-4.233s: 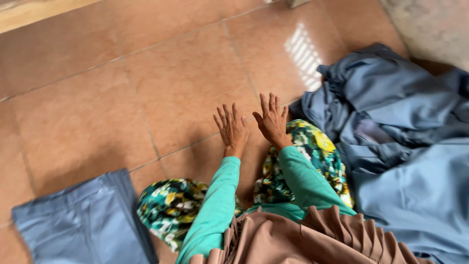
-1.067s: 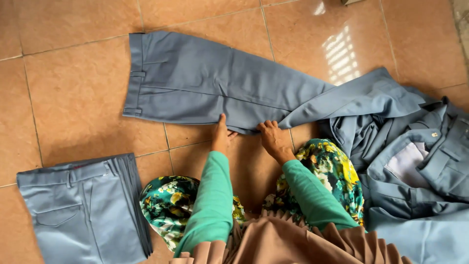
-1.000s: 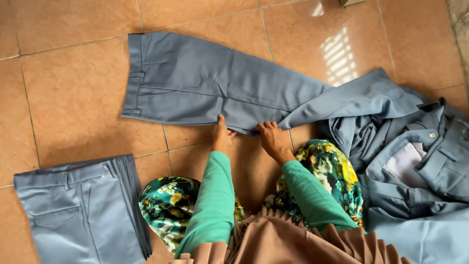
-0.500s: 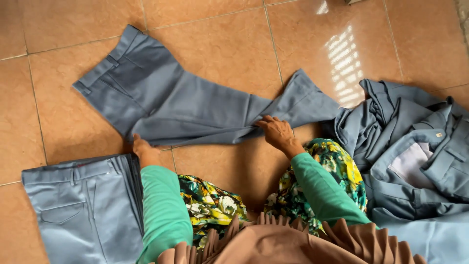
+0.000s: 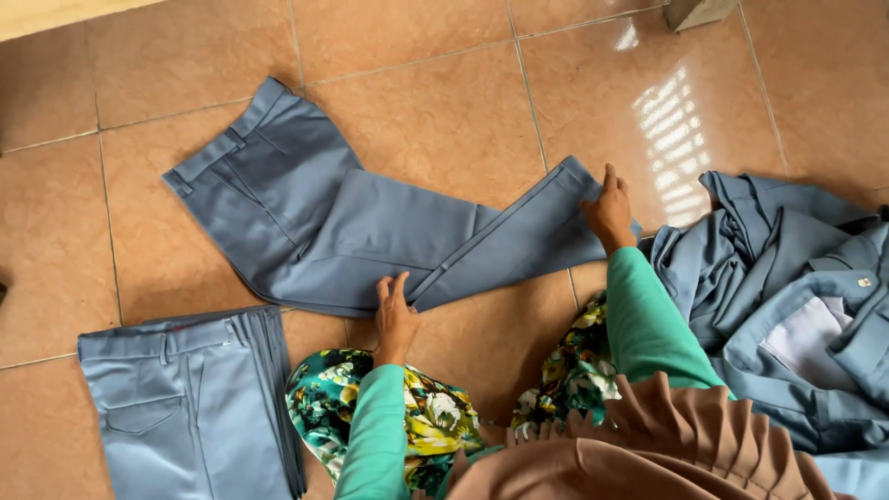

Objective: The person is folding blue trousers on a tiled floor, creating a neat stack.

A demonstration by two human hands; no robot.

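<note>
A pair of grey-blue trousers (image 5: 352,231) lies flat on the tiled floor, waistband at the upper left, leg ends at the right. My left hand (image 5: 395,315) presses flat on the lower edge of the legs near the middle, fingers apart. My right hand (image 5: 608,208) rests on the hem end of the legs at the right. Both arms wear green sleeves.
A folded stack of grey-blue trousers (image 5: 190,407) lies at the lower left. A heap of grey-blue garments (image 5: 796,296) sits at the right. My floral-patterned knees (image 5: 435,417) and a brown pleated cloth (image 5: 667,454) fill the bottom. The floor (image 5: 426,102) is orange-brown tile.
The trousers were laid out on the floor and turned so the waistband points upper left. My left hand moved to the mid leg edge; my right hand slid out to the hem.
</note>
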